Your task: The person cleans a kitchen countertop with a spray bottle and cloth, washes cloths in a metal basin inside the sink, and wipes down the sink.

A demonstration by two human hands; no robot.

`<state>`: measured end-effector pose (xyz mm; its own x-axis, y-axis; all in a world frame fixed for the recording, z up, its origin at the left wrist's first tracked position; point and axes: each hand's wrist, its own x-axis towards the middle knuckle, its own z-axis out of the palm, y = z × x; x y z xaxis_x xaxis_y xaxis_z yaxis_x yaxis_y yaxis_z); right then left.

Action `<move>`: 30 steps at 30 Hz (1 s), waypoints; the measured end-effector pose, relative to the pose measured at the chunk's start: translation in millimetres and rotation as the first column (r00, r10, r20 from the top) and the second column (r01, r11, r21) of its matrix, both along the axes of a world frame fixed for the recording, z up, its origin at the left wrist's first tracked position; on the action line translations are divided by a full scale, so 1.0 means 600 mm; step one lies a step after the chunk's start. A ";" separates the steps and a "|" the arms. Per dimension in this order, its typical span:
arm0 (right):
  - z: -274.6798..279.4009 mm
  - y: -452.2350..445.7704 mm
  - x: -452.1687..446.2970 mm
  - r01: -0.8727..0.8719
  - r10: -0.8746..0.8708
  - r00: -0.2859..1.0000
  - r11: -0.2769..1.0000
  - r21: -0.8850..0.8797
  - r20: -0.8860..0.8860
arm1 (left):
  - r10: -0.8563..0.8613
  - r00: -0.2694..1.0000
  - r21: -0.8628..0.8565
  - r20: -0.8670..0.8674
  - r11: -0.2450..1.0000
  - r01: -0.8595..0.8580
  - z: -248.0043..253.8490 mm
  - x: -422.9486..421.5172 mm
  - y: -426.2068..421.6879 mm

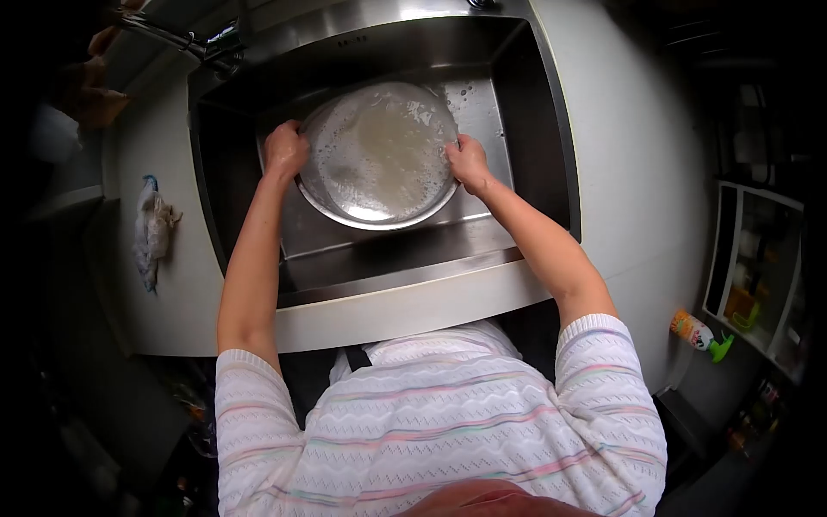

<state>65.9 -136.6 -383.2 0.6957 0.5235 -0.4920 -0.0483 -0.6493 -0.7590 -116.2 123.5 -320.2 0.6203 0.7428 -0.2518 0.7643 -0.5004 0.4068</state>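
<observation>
A wide round metal basin (379,226) is held inside the sink, with cloudy, bubbly water (388,146) in it. My left hand (285,151) is closed around the basin's left rim. On the opposite side, my right hand (468,163) grips the right rim, fingers curled over the edge. The basin looks slightly tilted. Whether it rests on the sink floor or hangs just above it, I cannot tell. The undersides of both hands' grips are hidden.
The stainless steel sink (538,129) is set in a pale counter (633,164), with a faucet (202,52) at its back left. A crumpled plastic bag (153,233) lies on the left. At the right stands an orange spray bottle (693,332) with a green nozzle near a shelf rack (728,250).
</observation>
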 end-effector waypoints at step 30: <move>0.172 0.106 0.206 -0.468 0.974 -0.001 0.200 -0.861 0.227 | 0.563 0.633 -0.536 0.532 0.802 -0.262 -0.044 -0.068 -0.083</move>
<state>189.7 -73.1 -280.3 0.1890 0.8348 -0.5170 0.9747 -0.0957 0.2018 -157.1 73.4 -346.5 0.3812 0.8944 -0.2338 0.3192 0.1099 0.9413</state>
